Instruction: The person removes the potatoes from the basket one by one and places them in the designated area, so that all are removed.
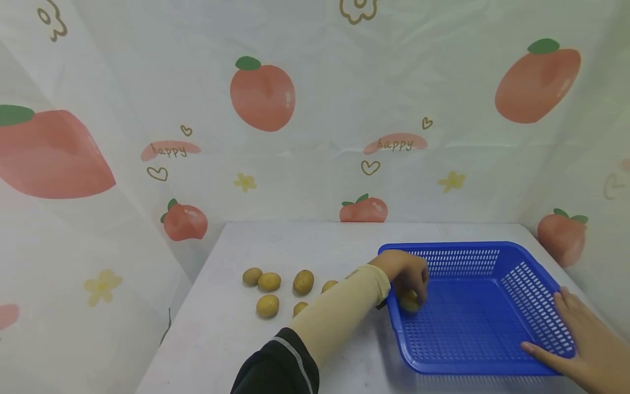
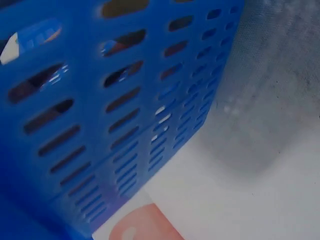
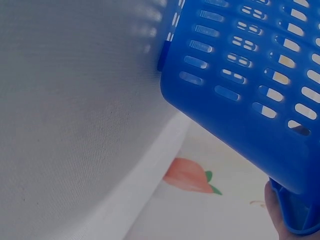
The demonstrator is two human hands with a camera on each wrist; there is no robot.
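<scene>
Inside the left end of a blue plastic basket (image 1: 462, 312), my left hand (image 1: 404, 271) reaches over the rim with its fingers bent down round a yellow-brown potato (image 1: 408, 302), low by the basket floor. The hand hides part of the potato. At the basket's near right corner, my right hand (image 1: 578, 342) rests on the rim, fingers straight along the right edge and thumb extended over the inside. In the right wrist view, part of a hand (image 3: 272, 205) shows beside the basket's rim. The left wrist view shows only the slotted basket wall (image 2: 125, 110) up close.
Several potatoes (image 1: 268, 306) lie on the white table (image 1: 206, 339) left of the basket, some partly hidden behind my left forearm (image 1: 339, 312). A fruit-printed curtain (image 1: 315, 164) hangs behind and beside the table.
</scene>
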